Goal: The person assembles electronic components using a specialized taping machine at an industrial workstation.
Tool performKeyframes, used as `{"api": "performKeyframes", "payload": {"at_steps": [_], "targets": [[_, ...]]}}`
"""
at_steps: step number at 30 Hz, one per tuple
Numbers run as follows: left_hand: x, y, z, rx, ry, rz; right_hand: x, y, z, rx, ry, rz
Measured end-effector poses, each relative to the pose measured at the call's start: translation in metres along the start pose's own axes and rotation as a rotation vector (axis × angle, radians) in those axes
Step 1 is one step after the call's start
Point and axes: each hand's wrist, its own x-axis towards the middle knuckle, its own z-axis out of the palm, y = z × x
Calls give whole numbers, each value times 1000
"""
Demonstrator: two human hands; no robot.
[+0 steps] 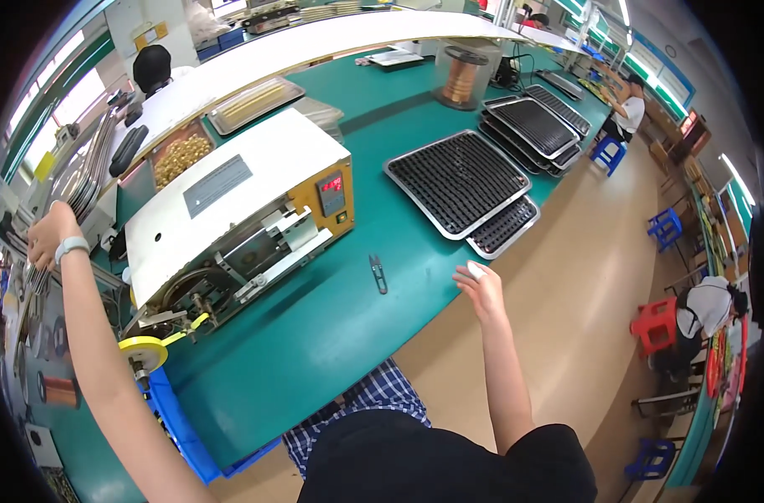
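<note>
My left hand (51, 237) is stretched out to the far left, a pale band on its wrist. Its fingers curl downward and bunch together beside metal trays (87, 180); what they hold, if anything, is hidden. Above the bench's front edge, my right hand (482, 291) has its fingers loosely apart, with a white covering on one fingertip. Small thread snips (378, 274) lie on the green bench (340, 310) between my arms. A white-topped machine (239, 201) with a lit red display (331, 191) stands between my left arm and the snips.
Black-grid trays (459, 180) are stacked at the right, near the bench edge. Behind them stands a copper wire spool (463, 77) in a clear container. A bin of gold-coloured small parts (181, 161) sits behind the machine. A yellow wheel (143, 354) juts out beside my left forearm.
</note>
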Motion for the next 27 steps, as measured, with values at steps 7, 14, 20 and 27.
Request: {"api": "performKeyframes", "payload": {"at_steps": [7,14,20,27], "targets": [[-49,-37,-116,-817,-727,73,84,10,13,170,-123,102],[-224,-126,-311,-1235,-2124,151,110,16,1,-14,-27,80],[-412,-185,-287,-645,-2851,-763,54,11,0,137,-62,117],[-518,-216,-279,-1014,-2777,-1252,-37,28,-21,16,-145,88]]}}
